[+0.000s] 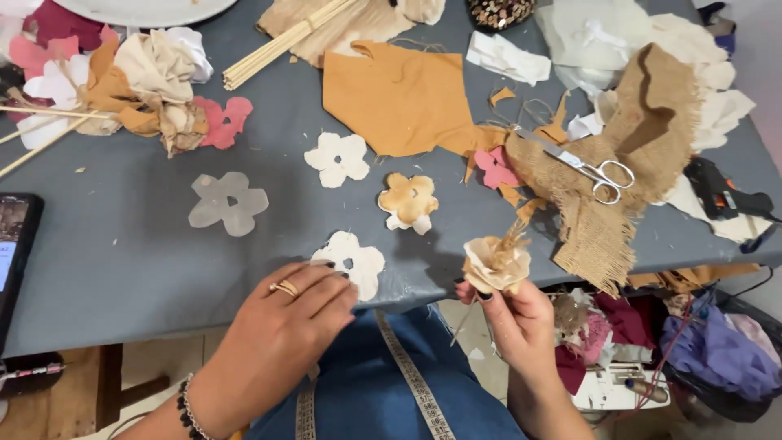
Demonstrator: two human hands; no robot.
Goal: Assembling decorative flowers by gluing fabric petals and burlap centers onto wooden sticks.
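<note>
My right hand [515, 318] grips a small cream fabric flower [497, 262] on a thin stick, held upright just past the table's near edge. My left hand [287, 316], with a gold ring and a bead bracelet, rests fingers down at the table edge, its fingertips touching a white petal-shaped fabric cutout [356, 261]. Further in on the grey table [114, 253] lie a tan-and-white cutout [408, 200], another white cutout [337, 158] and a translucent cutout [228, 203].
Scissors [582, 165] lie on burlap [627, 147] at right, beside a black glue gun [721, 195]. Mustard fabric [399, 98], wooden sticks [281, 42], a pile of fabric flowers [122, 77] at far left, a phone [12, 244], a measuring tape [411, 379] on my lap.
</note>
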